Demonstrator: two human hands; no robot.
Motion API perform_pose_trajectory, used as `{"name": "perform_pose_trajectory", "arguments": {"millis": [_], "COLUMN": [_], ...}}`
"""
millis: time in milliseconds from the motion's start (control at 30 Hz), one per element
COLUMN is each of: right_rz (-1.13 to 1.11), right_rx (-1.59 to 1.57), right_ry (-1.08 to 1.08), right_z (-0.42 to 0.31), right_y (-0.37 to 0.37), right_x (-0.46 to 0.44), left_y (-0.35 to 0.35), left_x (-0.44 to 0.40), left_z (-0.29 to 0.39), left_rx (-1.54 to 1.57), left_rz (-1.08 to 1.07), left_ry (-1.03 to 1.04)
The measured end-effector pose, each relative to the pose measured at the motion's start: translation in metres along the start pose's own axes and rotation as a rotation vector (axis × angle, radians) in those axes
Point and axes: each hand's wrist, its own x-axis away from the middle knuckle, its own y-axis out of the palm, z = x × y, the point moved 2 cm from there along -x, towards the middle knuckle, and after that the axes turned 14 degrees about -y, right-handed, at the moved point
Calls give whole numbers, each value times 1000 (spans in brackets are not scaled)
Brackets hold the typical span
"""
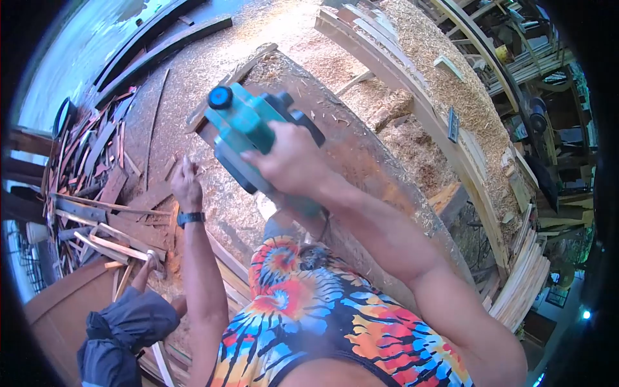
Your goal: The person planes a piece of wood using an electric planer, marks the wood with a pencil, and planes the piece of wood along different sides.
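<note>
My right hand (293, 158) is closed around the handle of a teal electric planer (242, 119) with a round black and blue knob at its front. The planer is over the near left end of a wide wooden board (361, 151) strewn with shavings. Whether its sole touches the wood cannot be seen. To the left of the planer, my left hand (186, 185), with a dark watch (190, 218) on the wrist, hangs beside the board. Its fingers look drawn together, with nothing visible in them.
Wood shavings (284, 22) cover the ground. A long beam (412, 84) lies to the right, with a small dark tool (453, 124) on it. Scrap wood (97, 148) is piled at the left. Another person in blue shorts (126, 329) is at lower left. Stacked planks (522, 287) stand at right.
</note>
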Motion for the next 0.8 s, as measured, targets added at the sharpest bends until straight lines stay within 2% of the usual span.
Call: {"name": "perform_pose_trajectory", "arguments": {"millis": [133, 233, 367, 467, 567, 633, 667, 700, 733, 800], "right_rz": [-20, 16, 18, 118, 115, 113, 103, 92, 82, 114], "right_rx": [33, 79, 100, -46, -119, -142, -130, -87, -47, -162], "right_ry": [10, -10, -44, -167, -141, -61, -6, 51, 112, 251], "right_z": [-4, -5, -12, -13, -6, -7, -10, -10, -8, -12], "right_y": [18, 37, 34, 11, -24, -51, -66, -78, -89, -106], "right_x": [-75, -131, -127, -66, 16, 77, 106, 133, 158, 198], "left_y": [-12, -14, -8, 10, 44, 68, 80, 91, 102, 108], "left_x": [-3, 5, 17, 21, 25, 38, 35, 54, 65, 97], "left_z": [-11, 10, 34, 40, 34, 41, 46, 62, 74, 106], "left_rx": [71, 106, 128, 170, 169, 123, -148, -70, -102, -232], "left_rz": [-11, -44, -99, -168, -229, -280, -293, -283, -224, -183], "left_ry": [-10, -11, -14, -32, -64, -32, -14, -112, -49, -84]}}
